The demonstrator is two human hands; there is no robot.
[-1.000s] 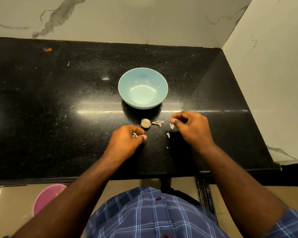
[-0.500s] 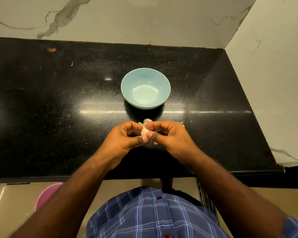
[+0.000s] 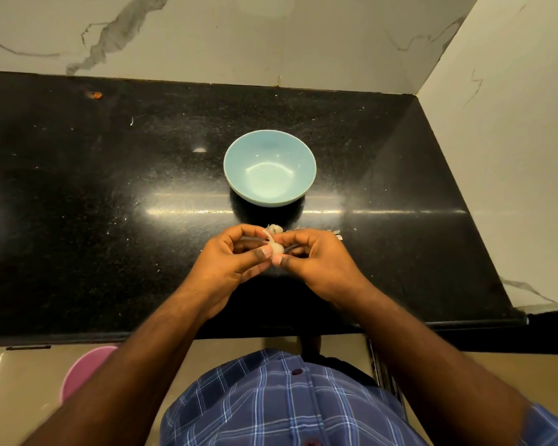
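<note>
Since the frame one second back, both hands have left the counter and met above its near part. The right hand, then apart by the scraps, now works the same clove as the left.

A pink tub point(image 3: 84, 371) shows below the counter at 7 o'clock of the hands, partly hidden by a forearm. The black granite counter point(image 3: 110, 220) bears an orange speck point(image 3: 95, 95) far off at 10 o'clock.

The left hand point(image 3: 229, 262) is curled, thumb and forefinger pinching the garlic clove point(image 3: 276, 249), which is held off the counter between the two hands. The right hand point(image 3: 319, 262) is likewise curled, thumb and forefinger nipping the clove's other side. A strip of pale skin stands up from the clove's top; how much skin is left on it cannot be told.

At 12 o'clock of the hands a further garlic piece point(image 3: 275, 227) lies on the counter, mostly hidden by fingers. Beyond it, on the same bearing, the teal bowl point(image 3: 269, 175) stands upright with nothing in it. Skin scraps point(image 3: 336, 233) lie at 1 o'clock of the right hand.

Judgement: peeling is at an early stage. Some skin is off, as the scraps attest. No peeled clove has reached the bowl, and at least one more piece awaits.
</note>
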